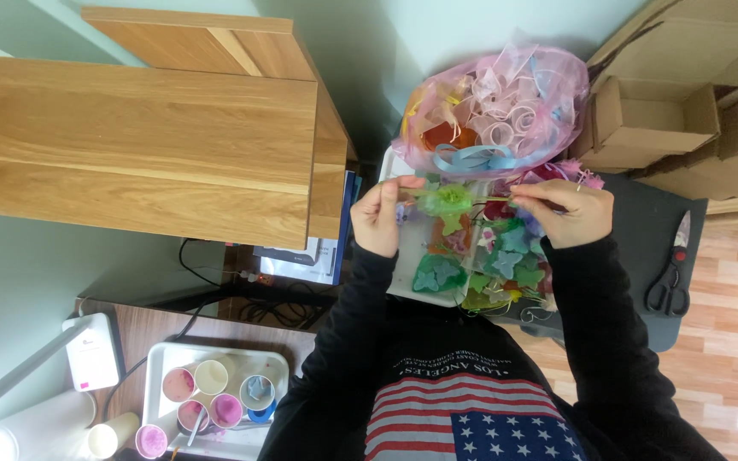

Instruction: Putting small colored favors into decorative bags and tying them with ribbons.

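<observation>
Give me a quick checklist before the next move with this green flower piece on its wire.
1. Left hand pinching one end of the wire: ok.
2. Right hand pinching the other end: ok.
3. Green flower piece sits between both hands: ok.
4. Tray of coloured petals right under the hands: ok.
5. Scissors on the dark mat, apart from both hands: ok.
6. Piece fixed firmly to the wire: cannot tell.

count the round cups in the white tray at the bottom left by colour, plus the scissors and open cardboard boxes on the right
In the white tray:
pink or purple cups: 3
cream cup: 1
blue cup: 1
On the right:
scissors: 1
open cardboard boxes: 2
Total: 8
A further purple cup stands just outside the tray and is not counted.
</observation>
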